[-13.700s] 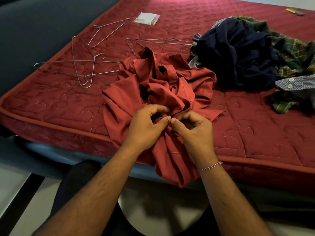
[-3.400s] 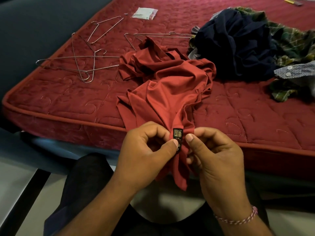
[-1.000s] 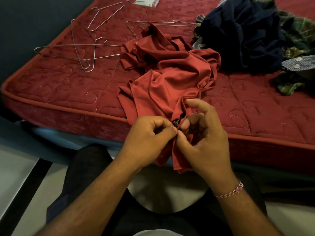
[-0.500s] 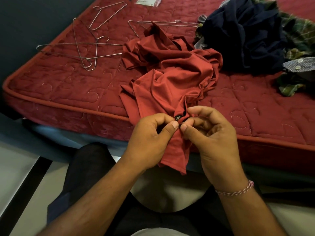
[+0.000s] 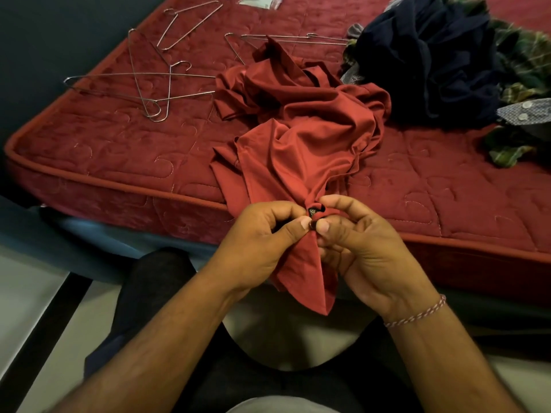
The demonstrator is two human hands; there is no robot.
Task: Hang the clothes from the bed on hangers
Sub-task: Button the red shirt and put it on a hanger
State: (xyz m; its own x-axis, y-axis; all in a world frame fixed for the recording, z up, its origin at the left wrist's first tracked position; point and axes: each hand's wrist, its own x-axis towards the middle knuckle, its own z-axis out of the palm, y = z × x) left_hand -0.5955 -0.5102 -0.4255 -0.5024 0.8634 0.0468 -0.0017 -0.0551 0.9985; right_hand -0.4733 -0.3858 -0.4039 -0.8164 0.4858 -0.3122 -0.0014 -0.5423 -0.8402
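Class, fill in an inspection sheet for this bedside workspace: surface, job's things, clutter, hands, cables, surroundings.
Surface: red quilted mattress, bare of sheets.
Job's things: red shirt crumpled at the near edge, unhung; wire hangers lying loose at far left; dark navy garment and green plaid shirt heaped at far right.
Clutter: small clear packet at the top edge.
Hands: left hand and right hand both pinch the red shirt beside its black label.
Cables: nothing seen.
Surroundings: pale floor below the bed.
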